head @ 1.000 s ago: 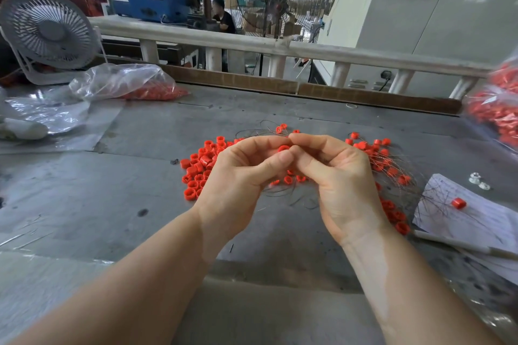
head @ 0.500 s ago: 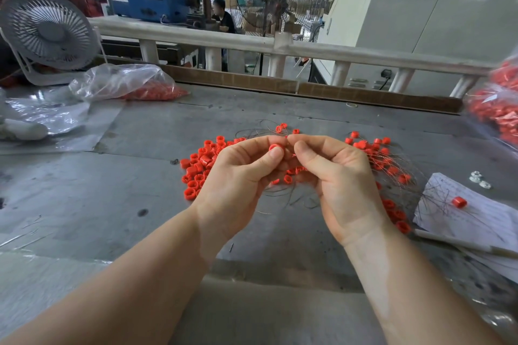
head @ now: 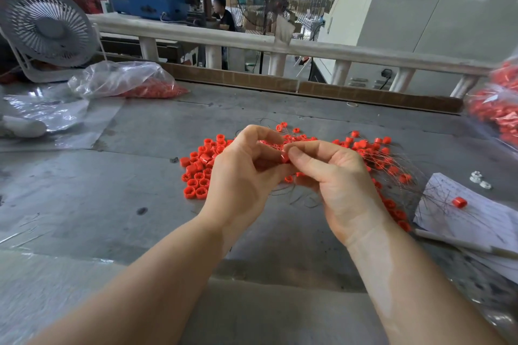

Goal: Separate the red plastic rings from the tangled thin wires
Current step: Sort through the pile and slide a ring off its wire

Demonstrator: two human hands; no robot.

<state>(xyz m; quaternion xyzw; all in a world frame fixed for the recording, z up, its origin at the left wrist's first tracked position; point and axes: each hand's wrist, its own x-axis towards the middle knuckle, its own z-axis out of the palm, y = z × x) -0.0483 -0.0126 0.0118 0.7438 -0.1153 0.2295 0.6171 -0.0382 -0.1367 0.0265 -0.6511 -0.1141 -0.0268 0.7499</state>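
Both hands are raised over the middle of the grey table (head: 134, 199). My right hand (head: 339, 182) pinches a red ring (head: 285, 157) between thumb and forefinger. My left hand (head: 246, 173) curls its fingers round thin wires (head: 269, 143) that carry more red rings. A pile of loose red rings (head: 200, 168) lies just left of my left hand. A tangle of wires with rings (head: 384, 159) spreads to the right, behind my right hand.
A clear bag of red rings (head: 131, 84) and a white desk fan (head: 46, 28) sit at the back left. Another bag of rings (head: 499, 109) is at the right edge. A paper sheet (head: 476, 218) with one ring (head: 459, 202) lies front right. A white railing (head: 308, 47) borders the far side.
My left thumb has lifted off the ring and its fingers have opened a little. The right hand has taken the ring between thumb and forefinger and drawn it slightly right and down.
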